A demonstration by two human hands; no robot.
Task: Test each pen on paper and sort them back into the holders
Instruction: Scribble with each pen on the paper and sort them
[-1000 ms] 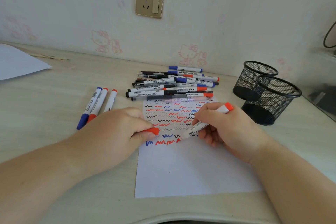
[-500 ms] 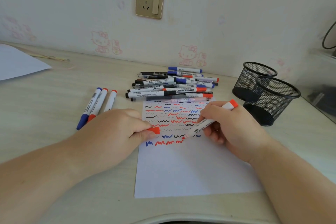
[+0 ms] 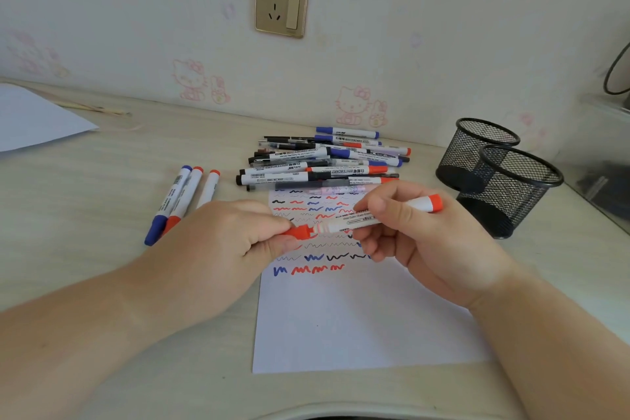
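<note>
The right hand grips a red-ended marker by its barrel, fingers curled round it and holding it level above the paper, likely so the cap can go straight on. The left hand pinches the red cap at the marker's tip, seemingly recapping it after a test. Three markers lie side by side on the worktop to the left, apart from the heap at the paper's far edge, perhaps a sorted group. The heap's pens overlap too much to count. Two mesh holders stand touching at right; no pens show in them.
</note>
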